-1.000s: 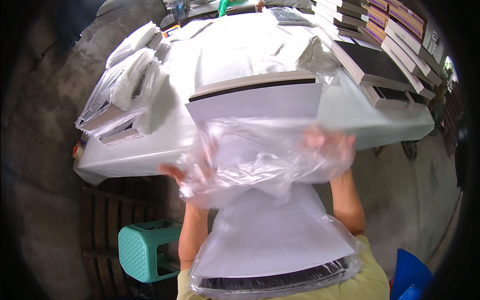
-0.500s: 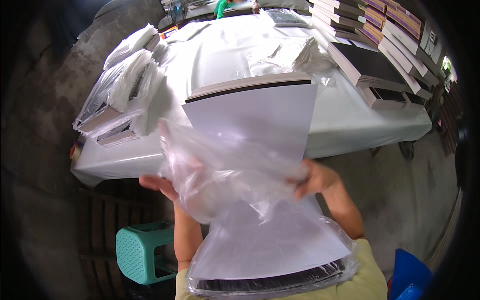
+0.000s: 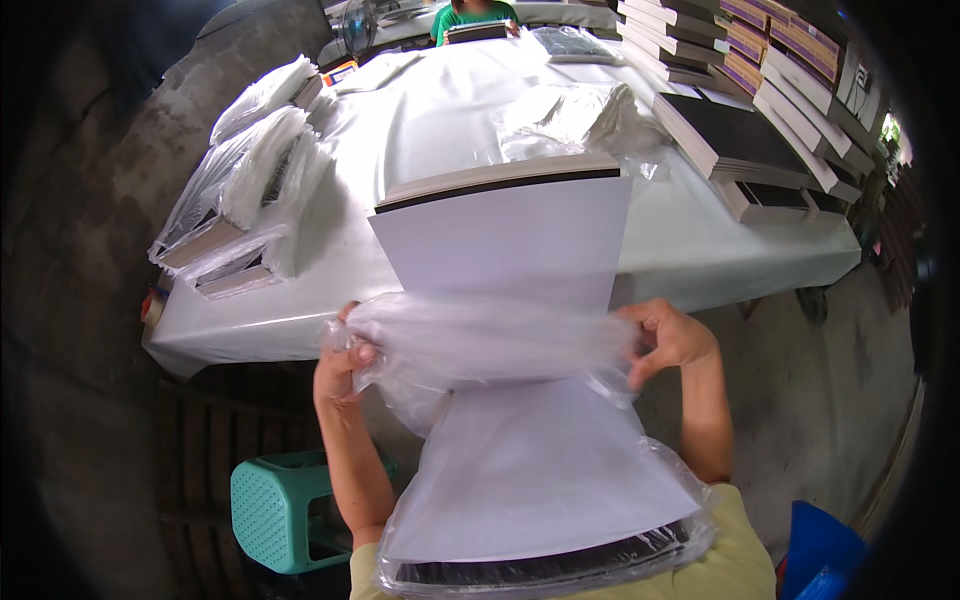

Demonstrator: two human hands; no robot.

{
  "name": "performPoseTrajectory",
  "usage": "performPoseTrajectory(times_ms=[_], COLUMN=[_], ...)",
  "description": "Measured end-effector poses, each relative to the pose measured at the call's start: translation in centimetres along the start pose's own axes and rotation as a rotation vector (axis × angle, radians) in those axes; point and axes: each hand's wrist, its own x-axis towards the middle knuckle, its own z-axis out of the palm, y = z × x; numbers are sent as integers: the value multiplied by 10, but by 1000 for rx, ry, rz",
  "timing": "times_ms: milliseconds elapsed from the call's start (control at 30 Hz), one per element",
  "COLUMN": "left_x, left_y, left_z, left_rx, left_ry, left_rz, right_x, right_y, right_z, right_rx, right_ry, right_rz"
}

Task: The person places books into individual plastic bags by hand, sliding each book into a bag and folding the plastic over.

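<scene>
A stack of boards topped with a white sheet [image 3: 505, 235] reaches from the table edge back to my body. Its near part sits inside a clear plastic bag [image 3: 480, 345], bunched across the middle of the stack. At the left, my left hand [image 3: 343, 365] is closed on the gathered bag film. My right hand [image 3: 672, 340] pinches the film on the opposite side, slightly blurred. The far end of the stack is outside the bag and shows pale layered edges and a dark strip.
Bagged stacks [image 3: 235, 190] lie on the covered table [image 3: 420, 110] at left, with loose plastic bags [image 3: 580, 115] towards the back. Dark-topped boards [image 3: 735, 130] are piled at right. A green stool [image 3: 275, 510] stands below left. Across the table is a person in green [image 3: 475, 15].
My left hand has closed on the bag film, and the bag's far edge has come down and spread across the stack. My right hand has shifted slightly outward. The person opposite now shows more.
</scene>
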Motion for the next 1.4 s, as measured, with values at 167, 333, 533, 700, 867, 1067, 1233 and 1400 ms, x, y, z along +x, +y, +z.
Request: performPoseTrajectory(times_ms=[167,333,533,700,867,1067,1233,1400], left_x=[32,67,36,19,9,-19,-36,-34], left_y=[4,17,46,46,-22,-177,-225,-192], left_z=[32,64,44,23,19,-97,-94,-120], left_rx=[1332,1349,868,217,455,65,113,437], left_ry=[388,584,225,-165,-333,-48,318,471], left_rz=[678,948,688,-161,-464,-604,-502,-455], right_x=[41,79,62,14,-27,-87,-89,-80], right_y=[-20,-29,-42,-79,-11,153,221,171], right_z=[16,-6,-4,-1,-1,-20,-23,-40], right_rx=[-622,-1108,-998,20,533,471,-29,-381], right_ry=[899,1089,952,431,393,592,661,457], right_rz=[-70,-356,-405,47,319,737,654,546])
